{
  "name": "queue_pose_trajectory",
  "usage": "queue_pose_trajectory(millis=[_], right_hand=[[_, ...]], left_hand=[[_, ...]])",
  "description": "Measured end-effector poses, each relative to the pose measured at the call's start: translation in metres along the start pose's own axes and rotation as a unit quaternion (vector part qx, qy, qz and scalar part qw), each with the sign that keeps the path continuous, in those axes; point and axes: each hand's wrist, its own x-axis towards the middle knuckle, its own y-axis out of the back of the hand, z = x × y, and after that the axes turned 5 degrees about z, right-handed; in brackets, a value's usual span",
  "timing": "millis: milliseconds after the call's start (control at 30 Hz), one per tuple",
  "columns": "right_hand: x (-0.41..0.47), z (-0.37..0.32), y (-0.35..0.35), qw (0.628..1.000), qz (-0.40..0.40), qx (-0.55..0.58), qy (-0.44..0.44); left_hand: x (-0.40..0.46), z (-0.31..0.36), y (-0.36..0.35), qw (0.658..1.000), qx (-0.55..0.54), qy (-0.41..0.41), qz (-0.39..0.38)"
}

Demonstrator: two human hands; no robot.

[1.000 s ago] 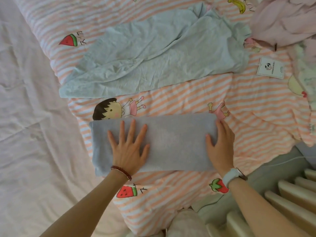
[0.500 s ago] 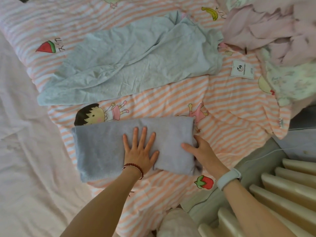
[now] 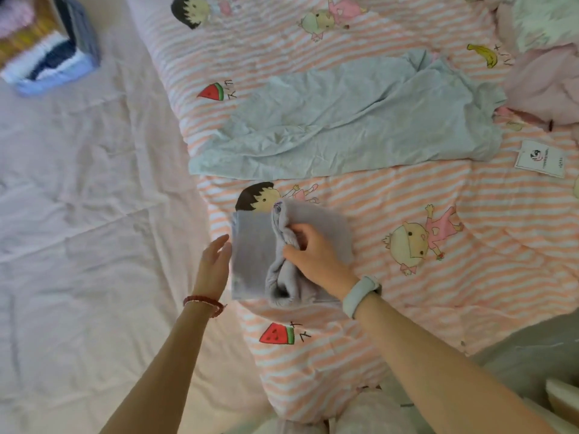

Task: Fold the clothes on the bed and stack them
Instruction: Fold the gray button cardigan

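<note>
Right hand pinching the folded end of a grey garment on a striped quilt, left hand standing open beside it.

The grey garment (image 3: 253, 255) is lying folded at the centre of the view on the pink-striped quilt (image 3: 407, 195). The right hand (image 3: 313, 255) is gripping the doubled-over end, fingers curled into the bunched fabric on top of the fold. The left hand (image 3: 214, 264) is hovering at 9 o'clock of the garment, fingers straight and relaxed, just beside its edge; whether it is touching cannot be told. A light blue garment (image 3: 360, 120) is lying spread and creased at 12 o'clock, well apart. A pile of pale pink clothes (image 3: 545, 89) is sitting at 2 o'clock, and a stack of folded clothes (image 3: 47, 61) is resting at 10 o'clock on the white sheet (image 3: 78, 230).
</note>
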Motion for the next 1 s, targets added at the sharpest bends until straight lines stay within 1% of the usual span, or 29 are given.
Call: queue_pose_trajectory(millis=[33,67,100,133,167,233,300,367,433,467,500,533,567,600,633,667,700,733,767,800,867,900,933,1000], right_hand=[[0.007,0.002,-0.019,1.000,-0.007,-0.008,-0.002],[0.013,0.003,-0.035,1.000,-0.013,-0.009,-0.010],[0.019,0.006,-0.048,1.000,-0.013,-0.006,-0.021],[0.023,0.008,-0.059,1.000,-0.012,0.000,-0.029],[0.027,0.010,-0.065,0.999,-0.013,0.001,-0.034],[0.031,0.012,-0.071,0.998,-0.037,0.023,-0.054],[0.033,0.010,-0.067,0.986,-0.066,0.104,-0.111],[0.029,0.011,-0.060,0.969,-0.076,0.185,-0.143],[0.024,0.013,-0.053,0.957,-0.086,0.235,-0.149],[0.022,0.014,-0.051,0.952,-0.089,0.252,-0.151],[0.019,0.015,-0.049,0.948,-0.089,0.263,-0.154],[0.017,0.015,-0.047,0.949,-0.079,0.264,-0.153],[0.014,0.017,-0.045,0.958,-0.056,0.246,-0.135],[0.009,0.021,-0.042,0.975,-0.011,0.202,-0.092],[0.003,0.026,-0.038,0.990,0.056,0.130,-0.029],[-0.003,0.033,-0.032,0.989,0.136,0.036,0.050],[-0.009,0.041,-0.026,0.967,0.213,-0.060,0.126],[-0.013,0.051,-0.020,0.934,0.273,-0.146,0.179],[-0.013,0.062,-0.016,0.909,0.301,-0.211,0.195],[-0.013,0.070,-0.013,0.903,0.295,-0.253,0.183],[-0.008,0.081,-0.013,0.923,0.228,-0.283,0.127],[-0.007,0.083,-0.015,0.932,0.198,-0.284,0.105],[-0.005,0.083,-0.018,0.936,0.184,-0.285,0.092],[-0.005,0.079,-0.022,0.932,0.193,-0.296,0.087]], left_hand=[[0.001,-0.004,0.004,0.995,-0.078,0.064,-0.027],[0.000,-0.008,0.007,0.983,-0.138,0.106,-0.051],[-0.002,-0.012,0.009,0.975,-0.170,0.121,-0.072],[-0.003,-0.015,0.009,0.973,-0.176,0.117,-0.089],[-0.004,-0.018,0.009,0.974,-0.171,0.103,-0.106],[-0.005,-0.024,0.009,0.978,-0.162,0.071,-0.114],[-0.006,-0.027,0.008,0.981,-0.153,0.048,-0.109],[-0.013,-0.027,0.006,0.981,-0.162,0.016,-0.107],[-0.020,-0.034,0.000,0.989,-0.097,-0.057,-0.092],[-0.023,-0.039,-0.004,0.991,-0.045,-0.098,-0.085],[-0.026,-0.043,-0.009,0.990,-0.001,-0.119,-0.073],[-0.028,-0.046,-0.011,0.991,0.029,-0.114,-0.056],[-0.028,-0.046,-0.012,0.994,0.036,-0.100,-0.040],[-0.029,-0.044,-0.013,0.995,0.035,-0.089,-0.029],[-0.028,-0.043,-0.014,0.995,0.040,-0.085,-0.023],[-0.027,-0.042,-0.014,0.993,0.068,-0.090,-0.020],[-0.025,-0.039,-0.016,0.988,0.120,-0.096,-0.017],[-0.023,-0.034,-0.017,0.979,0.182,-0.091,-0.012],[-0.020,-0.028,-0.019,0.968,0.236,-0.083,-0.008],[-0.016,-0.021,-0.021,0.960,0.270,-0.070,-0.008],[-0.011,-0.009,-0.027,0.955,0.294,-0.040,-0.007],[-0.009,-0.005,-0.030,0.956,0.291,-0.044,0.001],[-0.008,-0.003,-0.031,0.959,0.277,-0.064,0.015],[-0.011,-0.004,-0.028,0.966,0.225,-0.123,0.042]])
